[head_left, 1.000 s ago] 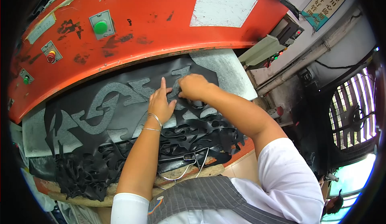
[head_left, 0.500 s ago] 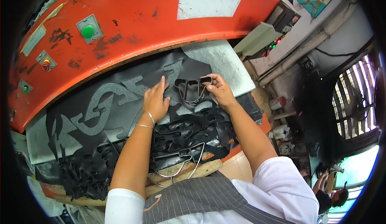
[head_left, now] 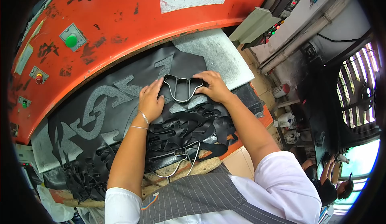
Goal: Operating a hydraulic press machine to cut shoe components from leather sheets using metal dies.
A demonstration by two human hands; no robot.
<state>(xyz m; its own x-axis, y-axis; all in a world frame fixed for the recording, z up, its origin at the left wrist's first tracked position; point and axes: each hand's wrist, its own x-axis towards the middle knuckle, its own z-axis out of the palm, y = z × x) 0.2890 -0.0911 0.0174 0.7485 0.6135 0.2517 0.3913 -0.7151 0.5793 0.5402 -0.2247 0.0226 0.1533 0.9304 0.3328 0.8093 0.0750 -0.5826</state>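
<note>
A metal cutting die (head_left: pixel 183 101), an outline with two rounded lobes and inner bars, lies on a black leather-like sheet (head_left: pixel 185 63). My right hand (head_left: pixel 214 88) grips its right end between fingers and thumb. On the other side, the fingers of my left hand (head_left: pixel 151 102) are stretched out, their tips at the die's left edge and the thumb apart. Cut-out gaps in the sheet show the pale cutting board (head_left: pixel 213 49) beneath. Nearer to me lies a heap of black scraps (head_left: pixel 181 123). A second metal die (head_left: pixel 194 159) rests at the near edge.
A large orange press (head_left: pixel 120 27) spans the far side, with a green button (head_left: pixel 71 41) and a red knob (head_left: pixel 39 78). A control box (head_left: pixel 277 7) stands at the far right. Another person (head_left: pixel 333 185) works at the right. A wooden bar (head_left: pixel 201 169) runs along the near edge.
The die has come down flat onto the sheet, slightly left and nearer. My left hand has moved up to its left edge, while my right hand keeps hold of the other end.
</note>
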